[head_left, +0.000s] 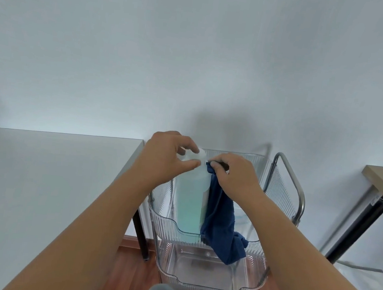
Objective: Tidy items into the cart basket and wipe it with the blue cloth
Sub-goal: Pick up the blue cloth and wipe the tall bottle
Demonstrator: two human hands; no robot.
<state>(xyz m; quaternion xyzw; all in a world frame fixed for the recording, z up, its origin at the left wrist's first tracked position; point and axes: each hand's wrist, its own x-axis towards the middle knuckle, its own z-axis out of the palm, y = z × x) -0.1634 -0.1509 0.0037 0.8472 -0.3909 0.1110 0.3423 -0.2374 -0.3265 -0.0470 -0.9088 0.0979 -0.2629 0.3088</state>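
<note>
No writing is readable on the bottle (189, 199). Your left hand (168, 157) pinches its white cap between thumb and fingers. Your right hand (236, 176), just beside the left, curls round the top of the blue cloth (221, 222), which hangs below it against the bottle, over the basket (279, 185) rim.

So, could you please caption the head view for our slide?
Left hand grips a bottle in the cart basket; right hand pinches the blue cloth.
</note>
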